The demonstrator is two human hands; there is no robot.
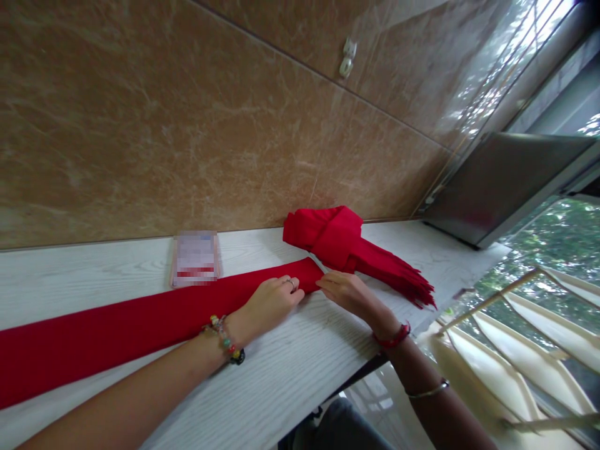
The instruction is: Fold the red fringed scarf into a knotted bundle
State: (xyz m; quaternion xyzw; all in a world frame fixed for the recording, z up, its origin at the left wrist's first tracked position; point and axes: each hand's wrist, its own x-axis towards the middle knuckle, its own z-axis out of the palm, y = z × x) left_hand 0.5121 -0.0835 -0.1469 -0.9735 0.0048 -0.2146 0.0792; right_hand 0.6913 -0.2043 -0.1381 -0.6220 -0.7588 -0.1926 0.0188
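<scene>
A long red scarf [154, 315] lies flat along the white table, running out of view at the left. My left hand [269, 306], with a ring and a beaded bracelet, is on the scarf near its right end, fingers bent and closed on the cloth. At that end's near corner, the fingertips of my right hand [349, 294] are pressed together on the edge; the thumb is mostly hidden. Just beyond my right hand rests a second red scarf [335, 237], folded over itself in a bundle, its fringed end pointing right.
Behind the far scarf edge lies a small flat rectangular item [195, 256], its face blurred. A brown marble wall [140, 125] borders the back of the white table [262, 381]. To the right are a grey metal panel [497, 181] and a cream railing [497, 350].
</scene>
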